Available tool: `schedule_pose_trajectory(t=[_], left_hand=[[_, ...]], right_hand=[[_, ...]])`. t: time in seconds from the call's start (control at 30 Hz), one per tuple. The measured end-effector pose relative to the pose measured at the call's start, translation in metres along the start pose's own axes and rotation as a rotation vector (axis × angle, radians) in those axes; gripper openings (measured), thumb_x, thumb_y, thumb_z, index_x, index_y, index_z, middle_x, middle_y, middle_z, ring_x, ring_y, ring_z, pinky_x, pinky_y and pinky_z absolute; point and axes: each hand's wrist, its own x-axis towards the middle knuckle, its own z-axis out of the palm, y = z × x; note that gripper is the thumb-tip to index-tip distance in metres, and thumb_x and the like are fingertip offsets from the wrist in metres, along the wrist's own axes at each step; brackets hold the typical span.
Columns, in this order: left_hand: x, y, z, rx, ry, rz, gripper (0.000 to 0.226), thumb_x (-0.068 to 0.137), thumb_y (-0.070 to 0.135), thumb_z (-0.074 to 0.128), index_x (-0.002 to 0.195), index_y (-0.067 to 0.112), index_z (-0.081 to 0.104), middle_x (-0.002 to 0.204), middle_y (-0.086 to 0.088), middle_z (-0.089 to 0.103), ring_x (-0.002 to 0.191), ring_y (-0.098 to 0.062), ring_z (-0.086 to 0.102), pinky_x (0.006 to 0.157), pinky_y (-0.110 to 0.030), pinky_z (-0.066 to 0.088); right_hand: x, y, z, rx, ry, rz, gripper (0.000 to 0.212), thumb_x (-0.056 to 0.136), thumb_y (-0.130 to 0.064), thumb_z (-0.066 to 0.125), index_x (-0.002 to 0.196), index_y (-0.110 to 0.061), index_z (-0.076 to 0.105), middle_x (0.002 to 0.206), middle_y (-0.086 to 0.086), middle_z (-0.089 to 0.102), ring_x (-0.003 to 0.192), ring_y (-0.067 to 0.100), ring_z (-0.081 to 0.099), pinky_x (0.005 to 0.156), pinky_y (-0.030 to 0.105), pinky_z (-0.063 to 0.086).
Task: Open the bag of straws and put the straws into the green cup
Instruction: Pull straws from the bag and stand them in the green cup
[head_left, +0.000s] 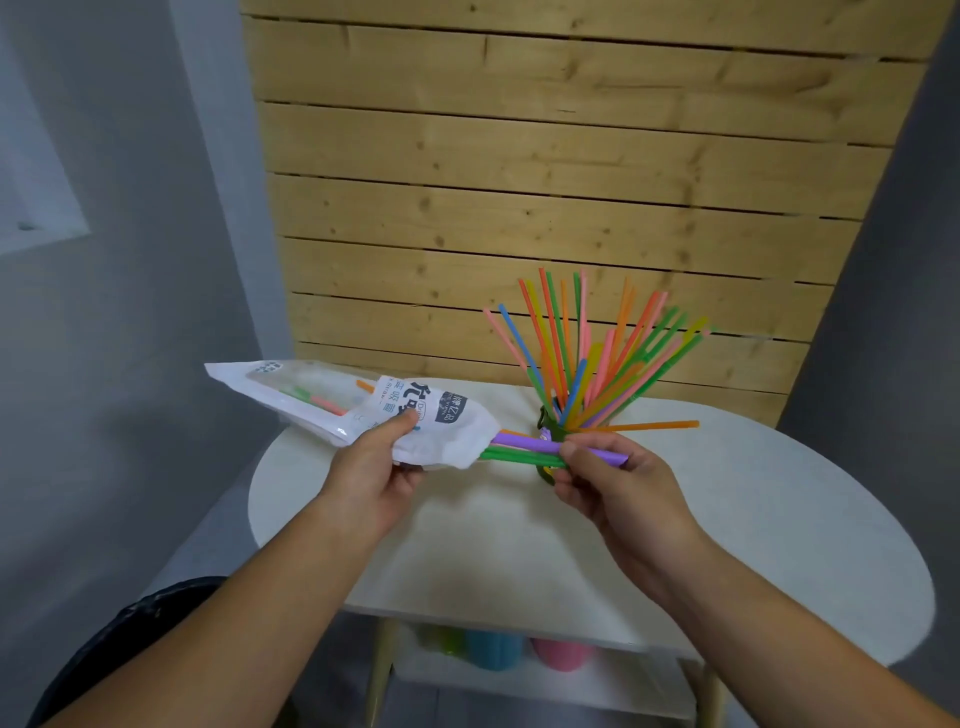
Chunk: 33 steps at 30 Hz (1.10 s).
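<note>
My left hand (376, 467) grips the white straw bag (353, 402) near its open end, above the table's left side. A few straws still show through the bag's clear window. My right hand (608, 478) pinches a small bunch of purple and green straws (524, 449) that sticks out of the bag's mouth. Just behind that hand stands the green cup (551, 434), mostly hidden by my fingers and the bunch. Several coloured straws (587, 358) fan out of the cup. One orange straw (654, 426) leans out low to the right.
The white oval table (753, 519) carries the cup near its back edge. A wooden slat wall (545, 182) rises right behind it. On a shelf under the table sit a green (447, 640), a blue (493, 649) and a pink cup (561, 654).
</note>
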Motion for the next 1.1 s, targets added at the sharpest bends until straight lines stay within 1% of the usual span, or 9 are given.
schedule_pose_trajectory(t=[0.2, 0.37, 0.5, 0.6, 0.67, 0.73, 0.8, 0.93, 1.1], left_hand=[[0.000, -0.005, 0.001, -0.008, 0.006, -0.021, 0.028, 0.091, 0.000, 0.068, 0.117, 0.007, 0.067, 0.102, -0.010, 0.078, 0.076, -0.017, 0.077, 0.065, -0.034, 0.064], [0.000, -0.003, 0.003, -0.043, 0.018, -0.001, 0.031, 0.090, 0.000, 0.069, 0.121, 0.007, 0.067, 0.104, -0.009, 0.077, 0.082, -0.018, 0.076, 0.069, -0.033, 0.064], [-0.002, -0.003, 0.004, -0.081, 0.016, -0.002, 0.031, 0.090, -0.001, 0.068, 0.120, 0.006, 0.067, 0.112, -0.012, 0.077, 0.091, -0.021, 0.075, 0.072, -0.035, 0.064], [-0.004, -0.007, 0.004, -0.068, -0.003, -0.016, 0.031, 0.090, 0.000, 0.068, 0.120, 0.006, 0.067, 0.111, -0.013, 0.077, 0.087, -0.020, 0.077, 0.071, -0.035, 0.064], [-0.005, -0.009, 0.003, -0.061, -0.004, -0.020, 0.033, 0.090, 0.000, 0.068, 0.123, 0.005, 0.066, 0.113, -0.013, 0.077, 0.090, -0.021, 0.076, 0.071, -0.035, 0.064], [-0.006, -0.011, 0.002, -0.068, 0.001, -0.031, 0.035, 0.090, 0.000, 0.068, 0.125, 0.005, 0.065, 0.115, -0.013, 0.076, 0.092, -0.022, 0.075, 0.069, -0.034, 0.064], [-0.006, -0.011, 0.001, -0.073, 0.005, -0.048, 0.036, 0.091, 0.000, 0.067, 0.127, 0.004, 0.065, 0.116, -0.013, 0.075, 0.087, -0.020, 0.075, 0.065, -0.032, 0.064], [-0.003, -0.011, -0.001, -0.098, 0.028, -0.051, 0.034, 0.091, -0.001, 0.067, 0.125, 0.004, 0.065, 0.103, -0.010, 0.077, 0.073, -0.017, 0.077, 0.055, -0.029, 0.061], [0.000, -0.013, 0.000, -0.118, 0.027, -0.053, 0.036, 0.091, -0.001, 0.067, 0.127, 0.003, 0.064, 0.101, -0.010, 0.077, 0.071, -0.017, 0.077, 0.055, -0.029, 0.061]], right_hand=[[-0.001, 0.006, 0.000, 0.116, -0.060, 0.050, 0.008, 0.087, -0.009, 0.070, 0.092, -0.003, 0.071, 0.078, 0.012, 0.067, 0.064, 0.017, 0.064, 0.061, 0.024, 0.057], [-0.005, 0.016, 0.005, 0.163, -0.101, 0.063, 0.044, 0.067, -0.027, 0.078, 0.105, -0.006, 0.069, 0.083, 0.011, 0.062, 0.067, 0.014, 0.063, 0.065, 0.026, 0.057], [-0.011, 0.026, 0.018, -0.041, -0.124, 0.094, 0.061, 0.068, -0.043, 0.076, 0.119, -0.013, 0.062, 0.097, 0.011, 0.064, 0.071, 0.019, 0.064, 0.063, 0.030, 0.054], [-0.008, 0.026, 0.034, -0.027, -0.043, 0.029, 0.042, 0.087, -0.040, 0.068, 0.123, -0.021, 0.062, 0.086, 0.007, 0.058, 0.062, 0.014, 0.054, 0.060, 0.028, 0.052], [-0.005, 0.023, 0.042, 0.015, 0.062, -0.019, 0.026, 0.095, -0.035, 0.062, 0.115, -0.021, 0.068, 0.070, 0.000, 0.054, 0.057, 0.011, 0.049, 0.061, 0.028, 0.050], [-0.003, 0.021, 0.047, 0.106, 0.138, -0.020, 0.022, 0.094, -0.033, 0.063, 0.102, -0.015, 0.073, 0.060, -0.003, 0.051, 0.057, 0.010, 0.048, 0.064, 0.029, 0.050], [-0.002, 0.019, 0.049, 0.168, 0.156, -0.017, 0.018, 0.095, -0.028, 0.064, 0.097, -0.013, 0.075, 0.065, 0.001, 0.055, 0.060, 0.011, 0.053, 0.069, 0.029, 0.053], [-0.003, 0.020, 0.044, 0.082, 0.172, -0.074, 0.018, 0.093, -0.028, 0.065, 0.091, -0.013, 0.075, 0.068, 0.000, 0.069, 0.060, 0.009, 0.068, 0.081, 0.035, 0.058], [-0.007, 0.012, 0.030, -0.028, 0.165, -0.177, 0.021, 0.095, -0.031, 0.063, 0.097, -0.014, 0.075, 0.073, 0.000, 0.077, 0.069, 0.014, 0.075, 0.077, 0.030, 0.060]])
